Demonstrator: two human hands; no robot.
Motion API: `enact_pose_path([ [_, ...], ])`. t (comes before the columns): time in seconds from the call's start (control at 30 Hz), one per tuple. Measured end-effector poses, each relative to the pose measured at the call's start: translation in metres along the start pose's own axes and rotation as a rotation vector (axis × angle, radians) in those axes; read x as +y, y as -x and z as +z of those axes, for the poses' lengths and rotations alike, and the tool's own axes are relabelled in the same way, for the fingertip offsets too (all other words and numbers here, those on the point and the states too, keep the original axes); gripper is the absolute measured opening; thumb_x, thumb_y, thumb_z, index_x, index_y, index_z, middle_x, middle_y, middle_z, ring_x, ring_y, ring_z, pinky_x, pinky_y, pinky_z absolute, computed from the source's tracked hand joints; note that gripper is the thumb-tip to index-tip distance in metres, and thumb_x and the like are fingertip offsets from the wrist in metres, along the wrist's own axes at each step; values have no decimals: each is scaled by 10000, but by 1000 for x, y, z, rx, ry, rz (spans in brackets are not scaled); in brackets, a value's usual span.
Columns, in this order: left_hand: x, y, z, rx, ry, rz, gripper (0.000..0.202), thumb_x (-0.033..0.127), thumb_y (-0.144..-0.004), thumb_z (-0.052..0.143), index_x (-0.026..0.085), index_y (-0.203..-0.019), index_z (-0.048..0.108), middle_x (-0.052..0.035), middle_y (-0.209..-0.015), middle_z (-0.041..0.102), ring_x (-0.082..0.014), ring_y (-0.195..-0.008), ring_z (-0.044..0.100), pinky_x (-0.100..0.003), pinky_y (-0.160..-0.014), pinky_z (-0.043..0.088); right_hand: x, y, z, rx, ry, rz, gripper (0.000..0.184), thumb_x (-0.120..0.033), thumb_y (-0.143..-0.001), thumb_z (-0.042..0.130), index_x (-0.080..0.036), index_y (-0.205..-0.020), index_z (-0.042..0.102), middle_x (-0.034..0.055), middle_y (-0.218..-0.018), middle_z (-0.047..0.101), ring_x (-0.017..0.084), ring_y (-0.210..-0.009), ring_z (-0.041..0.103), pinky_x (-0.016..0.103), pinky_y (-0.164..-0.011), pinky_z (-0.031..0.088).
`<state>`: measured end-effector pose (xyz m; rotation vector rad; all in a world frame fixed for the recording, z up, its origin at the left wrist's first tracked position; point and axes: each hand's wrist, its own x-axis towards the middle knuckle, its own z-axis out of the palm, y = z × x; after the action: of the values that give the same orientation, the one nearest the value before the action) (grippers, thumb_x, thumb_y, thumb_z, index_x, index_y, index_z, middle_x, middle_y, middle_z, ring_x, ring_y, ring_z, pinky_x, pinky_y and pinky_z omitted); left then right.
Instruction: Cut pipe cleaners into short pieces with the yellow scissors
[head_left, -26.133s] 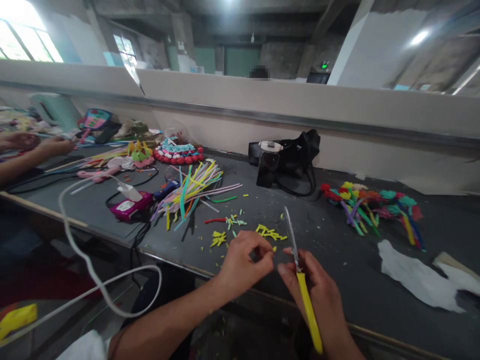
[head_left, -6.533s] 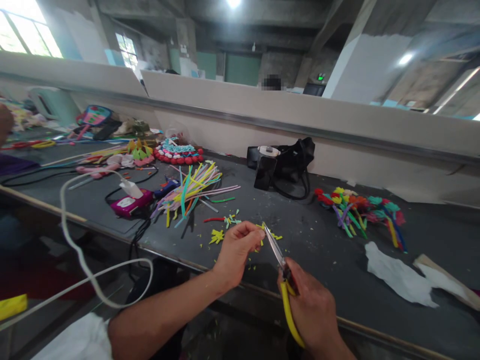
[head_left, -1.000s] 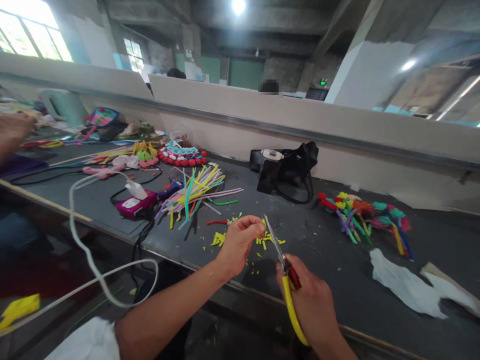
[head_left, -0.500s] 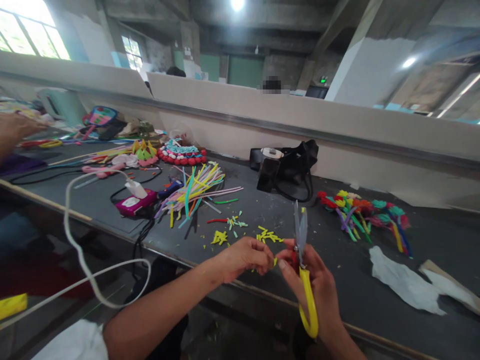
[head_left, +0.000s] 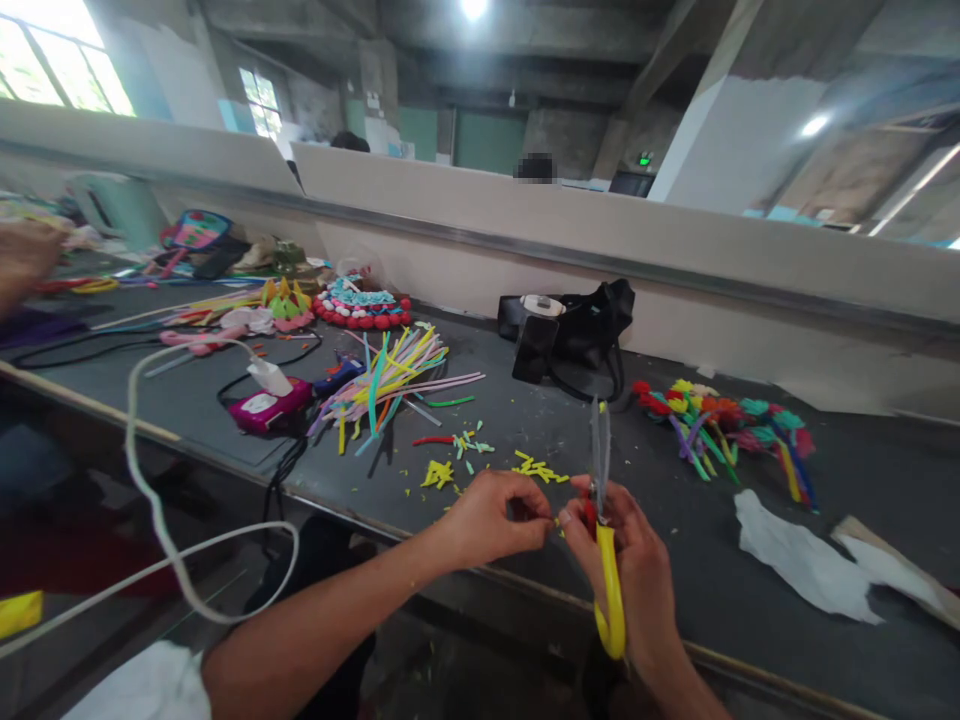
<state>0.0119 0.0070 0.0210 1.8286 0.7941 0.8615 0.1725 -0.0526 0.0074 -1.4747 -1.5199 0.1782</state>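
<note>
My right hand is wrapped round a pair of scissors with yellow handles, the blades pointing away from me and nearly closed. Its thumb and fingertips reach toward my left hand, whose thumb and forefinger are pinched together. Whatever sits in that pinch is too small to make out; a speck of yellow shows beside it. Just beyond my hands lie short yellow cut pieces. Another small heap of yellow bits is to the left, near pale green bits and a red strip.
Fuzzy coloured stems lie in a bundle left of centre, by a magenta power block and a white cable. A phone leans on a black bag. Fuzzy flowers and white paper lie right. Another person's hand is far left.
My left hand has turned, with its thumb and forefinger now forming a ring. The yellow piece seen between my fingertips no longer shows clearly. The scissors have shifted slightly.
</note>
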Motion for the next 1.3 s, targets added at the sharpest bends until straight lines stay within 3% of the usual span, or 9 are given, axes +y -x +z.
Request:
enact_pose_path([
  [0.13,-5,0,6,36,-183,171,88,147,-702,593,189,-686,669,-10,-662,637,-135,-637,544,-229,-612,375,-1,1,0,-24,-18,32,267,-252,-789,561,-188,-1046,594,14,-821,674,136,-690,659,240,-660,531],
  [0.27,-7,-2,10,49,-231,202,91,130,-687,584,192,-663,646,-4,-645,616,-136,-633,531,-238,-621,366,2,2,-1,-30,-30,34,262,-270,-801,576,-195,-1052,592,15,-835,670,138,-697,662,237,-659,533],
  [0.37,-5,-3,11,61,-74,90,76,119,-653,584,180,-626,621,6,-616,589,-126,-605,512,-236,-602,364,5,5,-3,-44,-49,81,271,-336,-844,569,-202,-1080,584,7,-816,668,133,-654,656,225,-621,530],
  [0.5,-1,-6,9,187,464,-105,42,188,-663,632,163,-637,611,15,-608,572,-104,-582,479,-228,-595,366,8,11,-5,-95,41,48,280,-396,-875,544,-199,-1070,586,10,-813,682,139,-648,652,223,-613,513],
  [0.57,2,-8,8,269,687,-127,57,190,-660,652,160,-637,610,20,-593,563,-99,-587,479,-226,-612,367,8,16,-3,-129,132,2,265,-390,-879,536,-201,-1055,592,22,-854,692,151,-693,660,233,-638,507],
  [0.67,5,-10,7,345,849,-111,80,167,-660,661,154,-610,600,20,-580,553,-94,-598,483,-221,-633,369,8,22,1,-154,244,-49,246,-363,-880,525,-207,-1054,603,33,-881,700,169,-742,670,256,-669,507],
  [0.87,8,-12,9,404,965,-124,110,194,-657,713,147,-648,614,15,-622,571,-93,-616,497,-223,-652,392,9,28,6,-140,311,-138,258,-316,-888,487,-193,-1074,616,44,-890,712,177,-783,681,272,-709,511],
  [1.3,7,-11,9,425,914,-98,116,190,-670,712,144,-641,610,16,-617,580,-95,-614,500,-233,-654,399,12,30,6,-129,318,-205,255,-301,-897,457,-187,-1053,623,33,-833,725,166,-708,691,245,-646,501],
])
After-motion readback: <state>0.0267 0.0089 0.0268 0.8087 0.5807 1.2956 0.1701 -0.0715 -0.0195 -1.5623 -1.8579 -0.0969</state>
